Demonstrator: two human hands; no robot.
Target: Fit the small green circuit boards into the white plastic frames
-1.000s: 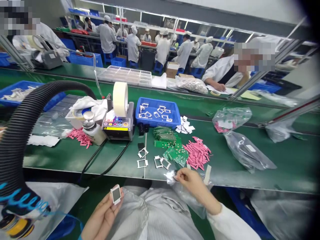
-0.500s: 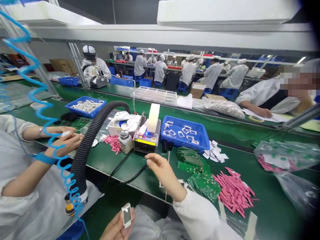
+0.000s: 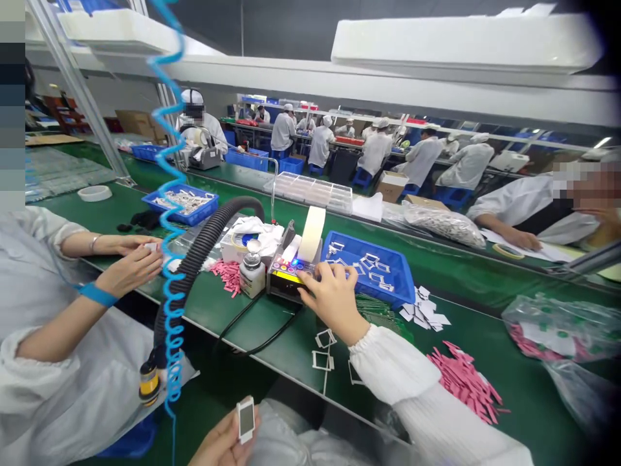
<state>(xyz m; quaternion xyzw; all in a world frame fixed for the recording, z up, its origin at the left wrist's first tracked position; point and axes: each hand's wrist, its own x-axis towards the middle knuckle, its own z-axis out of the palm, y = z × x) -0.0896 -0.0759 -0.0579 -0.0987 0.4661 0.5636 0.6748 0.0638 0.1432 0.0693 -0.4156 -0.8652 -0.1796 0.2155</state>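
Observation:
Low in the view, my left hand (image 3: 224, 440) is closed around a small display screen (image 3: 246, 419) in a white frame, held upright near the table's edge. My right hand (image 3: 334, 299) reaches over the green bench with its fingers spread. Its fingertips are at the front right corner of a tape dispenser (image 3: 286, 283), which has coloured buttons, a yellow strip and a roll of pale tape (image 3: 312, 232). I cannot tell whether they touch it. Behind that hand stands a blue tray (image 3: 405, 275) of white frames. Several loose white frames (image 3: 323, 360) lie below the hand.
Green circuit boards (image 3: 383, 312), white pieces (image 3: 424, 309) and pink strips (image 3: 466, 382) lie to the right. A white bottle (image 3: 252, 275) stands beside the dispenser. A black hose (image 3: 198, 243) and blue coiled cord (image 3: 172, 310) hang left, before a co-worker's hands (image 3: 130, 265).
My right hand has moved forward from the front of the bench to the dispenser, and its fingers have spread. My left hand still holds the display screen. The camera view has shifted slightly.

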